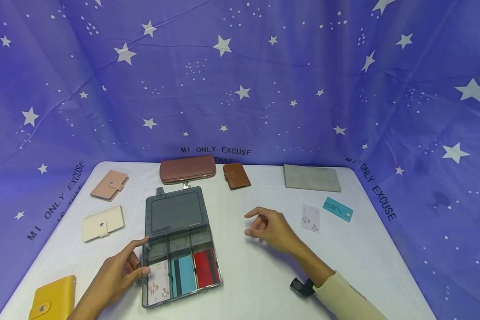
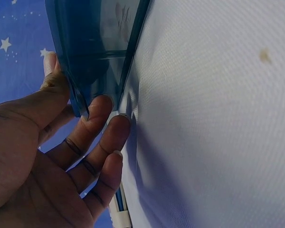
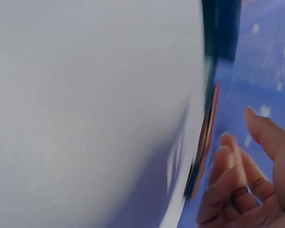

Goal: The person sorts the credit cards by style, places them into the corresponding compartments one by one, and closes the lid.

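A grey translucent plastic case (image 1: 177, 211) lies with its lid folded back, its tray split into small compartments. Three cards fill the front row: a white patterned card (image 1: 158, 282), a blue card with a dark stripe (image 1: 182, 274) and a red card (image 1: 206, 267). At the case's left side, my left hand (image 1: 118, 271) holds the wall, thumb over the rim and fingers along the outside; the left wrist view shows this grip on the case (image 2: 92, 57). My right hand (image 1: 274, 229) hovers over the table right of the case, fingers loosely bent, holding nothing.
Right of my right hand lie a white flowered card (image 1: 310, 218) and a teal card (image 1: 338, 209). Along the back are a maroon wallet (image 1: 188, 169), a brown card holder (image 1: 237, 176) and a grey wallet (image 1: 312, 178). Pink (image 1: 110, 185), cream (image 1: 103, 223) and yellow holders (image 1: 54, 298) line the left.
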{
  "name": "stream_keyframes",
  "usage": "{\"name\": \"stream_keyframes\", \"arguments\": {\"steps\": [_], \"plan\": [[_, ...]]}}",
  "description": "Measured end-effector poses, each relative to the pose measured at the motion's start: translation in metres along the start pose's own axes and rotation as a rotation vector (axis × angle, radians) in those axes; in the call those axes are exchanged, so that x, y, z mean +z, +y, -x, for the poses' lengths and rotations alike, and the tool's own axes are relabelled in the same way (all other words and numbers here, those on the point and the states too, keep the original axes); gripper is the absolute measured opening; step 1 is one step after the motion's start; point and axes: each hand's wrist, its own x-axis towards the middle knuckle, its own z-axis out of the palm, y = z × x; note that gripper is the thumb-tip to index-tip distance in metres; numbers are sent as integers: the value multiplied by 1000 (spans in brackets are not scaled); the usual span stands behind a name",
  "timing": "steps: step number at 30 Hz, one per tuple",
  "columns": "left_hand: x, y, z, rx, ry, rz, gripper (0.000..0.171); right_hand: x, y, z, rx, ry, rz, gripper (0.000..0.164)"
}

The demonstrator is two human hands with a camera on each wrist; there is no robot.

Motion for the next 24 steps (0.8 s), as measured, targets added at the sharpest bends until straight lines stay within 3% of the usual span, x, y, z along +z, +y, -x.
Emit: {"name": "stream_keyframes", "arguments": {"steps": [7, 13, 19, 24], "plan": [[1, -2, 0, 10, 1, 13, 72, -74, 45, 19, 177, 133, 290, 54], [2, -2, 0, 20, 4, 11, 71, -119, 69, 35, 334, 127, 483, 69], [1, -1, 0, 25, 3, 23, 71, -131, 79, 41, 380, 109, 534, 72], [1, -2, 0, 18, 2, 22, 71, -124, 78, 36, 341, 96, 490, 67]]}}
